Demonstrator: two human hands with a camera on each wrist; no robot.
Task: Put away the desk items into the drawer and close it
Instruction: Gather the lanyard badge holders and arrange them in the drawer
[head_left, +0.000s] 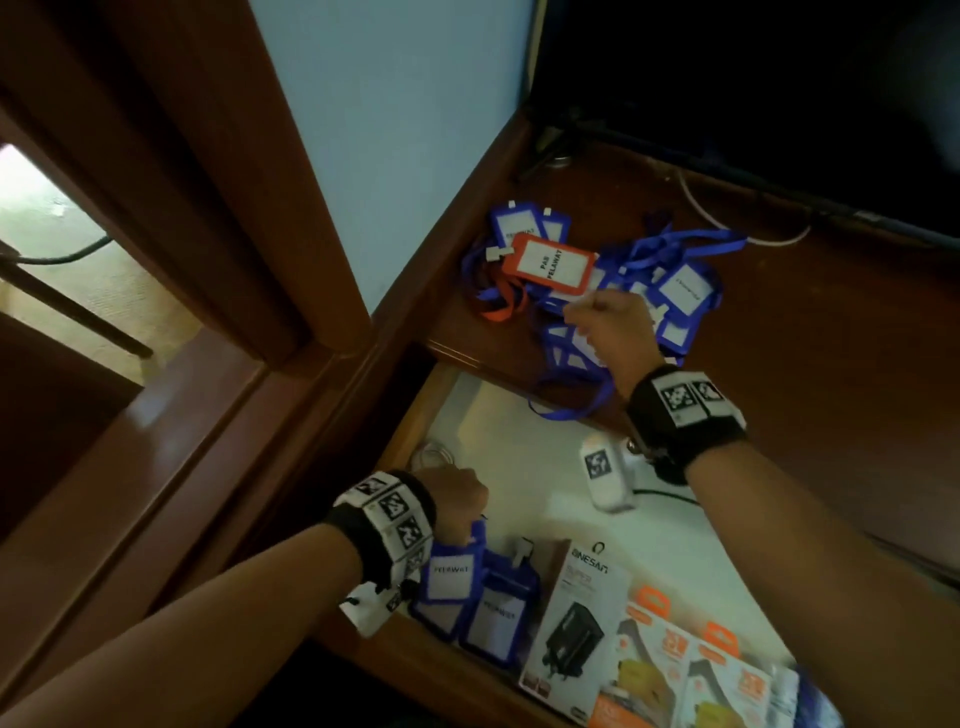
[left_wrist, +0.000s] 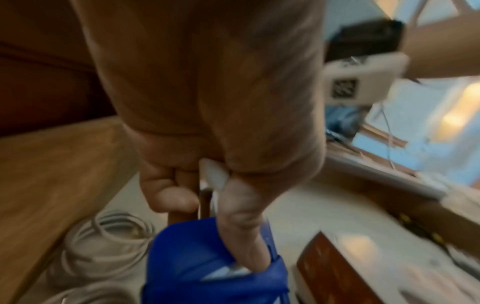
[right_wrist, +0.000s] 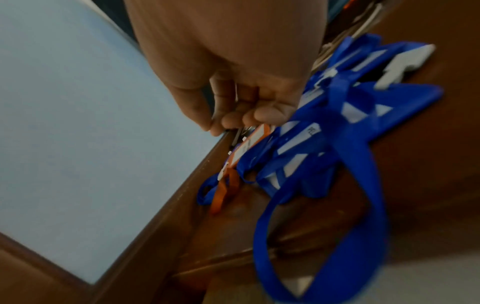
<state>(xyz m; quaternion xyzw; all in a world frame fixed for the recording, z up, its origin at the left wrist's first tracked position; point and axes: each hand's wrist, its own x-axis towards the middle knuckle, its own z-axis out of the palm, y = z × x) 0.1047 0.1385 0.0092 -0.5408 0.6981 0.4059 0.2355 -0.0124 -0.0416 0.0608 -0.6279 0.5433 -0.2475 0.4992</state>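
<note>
The left hand (head_left: 457, 501) is low inside the open wooden drawer with the pale lining (head_left: 524, 415), and its grip is closed around the top of a blue plastic badge holder with a white name card (head_left: 451, 574). In the left wrist view a finger hooks over the top edge of that blue holder and a small white clip pokes out between the fingers. Holding it by the top likely lets the holder hang straight down, so it can be set next to another blue badge holder (head_left: 498, 613) already lying near the drawer's front left corner. A coil of white cable (left_wrist: 103, 236) sits beside that spot. Boxes are also in the drawer: a grey and white charger box (head_left: 576, 623) and orange and white packets (head_left: 691, 670) next to it. The right hand (head_left: 610, 325) is up on the dark brown wooden tabletop (head_left: 831, 364), over a heap of blue badge holders and blue neck straps (head_left: 649, 280). Its fingers are curled, but I cannot tell if they pinch anything yet. An orange badge holder with a white card (head_left: 553, 262) lies on top of the heap, just beside those fingers. One blue strap loop (head_left: 571, 410) hangs over the tabletop edge above the drawer. I think most badges are still waiting on the tabletop, so the job is far from done and the drawer stays open for now.
</note>
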